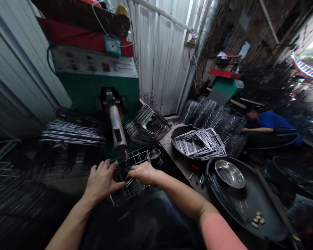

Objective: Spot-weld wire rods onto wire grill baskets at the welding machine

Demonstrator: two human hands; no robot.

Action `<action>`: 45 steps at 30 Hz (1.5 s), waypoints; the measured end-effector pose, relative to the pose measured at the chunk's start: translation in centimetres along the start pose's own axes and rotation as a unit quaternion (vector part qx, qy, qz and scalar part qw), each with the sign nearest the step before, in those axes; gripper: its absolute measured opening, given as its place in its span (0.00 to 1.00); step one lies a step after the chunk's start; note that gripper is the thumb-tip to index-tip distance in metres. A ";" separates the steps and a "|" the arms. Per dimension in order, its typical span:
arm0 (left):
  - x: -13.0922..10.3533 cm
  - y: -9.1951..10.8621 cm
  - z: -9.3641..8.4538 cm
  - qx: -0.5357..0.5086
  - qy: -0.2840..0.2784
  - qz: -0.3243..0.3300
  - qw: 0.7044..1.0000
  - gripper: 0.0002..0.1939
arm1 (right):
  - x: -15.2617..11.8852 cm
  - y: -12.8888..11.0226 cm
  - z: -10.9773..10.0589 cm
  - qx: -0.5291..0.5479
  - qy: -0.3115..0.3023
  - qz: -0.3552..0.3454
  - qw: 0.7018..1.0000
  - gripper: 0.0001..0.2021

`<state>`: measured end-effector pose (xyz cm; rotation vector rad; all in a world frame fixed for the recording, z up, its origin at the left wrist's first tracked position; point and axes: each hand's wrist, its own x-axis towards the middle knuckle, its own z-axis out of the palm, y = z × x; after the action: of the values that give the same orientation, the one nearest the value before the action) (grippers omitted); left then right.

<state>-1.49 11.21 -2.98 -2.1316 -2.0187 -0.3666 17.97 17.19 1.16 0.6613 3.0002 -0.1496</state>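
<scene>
A wire rack (137, 190), a grid of thin metal rods, sits low in front of me beneath the metal arm (118, 128) of a green welding machine (94, 92). My left hand (100, 182) is at the rack's left side, its thumb reaching inward and its fingers around the edge. Over the rack's middle, my right hand (144, 173) is closed with its fingertips pointing down. What those fingertips pinch is hidden; thin bright wires show just below them. The arm's lower tip comes down between both hands. A small metal bowl (154, 153) stands just beyond the rack.
Wire frames are stacked at left (73, 126) and behind the rack (148, 125). To the right are a black pan of square wire frames (206, 142), pliers (199, 178), and a large black tray (266, 198) holding a steel bowl (229, 173). Another person (273, 126) crouches beyond.
</scene>
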 end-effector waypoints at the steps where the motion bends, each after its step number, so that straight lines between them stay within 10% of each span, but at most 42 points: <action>1: 0.0 0.0 0.0 0.000 -0.002 0.001 1.000 0.35 | -0.1 0.0 0.0 0.001 0.003 0.001 1.000 0.14; 45: 6.0 -2.8 -0.9 -0.053 -0.046 -0.057 0.996 0.29 | 3.3 2.9 2.5 0.080 0.160 0.202 0.963 0.11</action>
<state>-4.09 16.88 -0.44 -2.1361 -2.2249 -0.4077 16.27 20.89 -1.82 1.4221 3.0803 -0.2892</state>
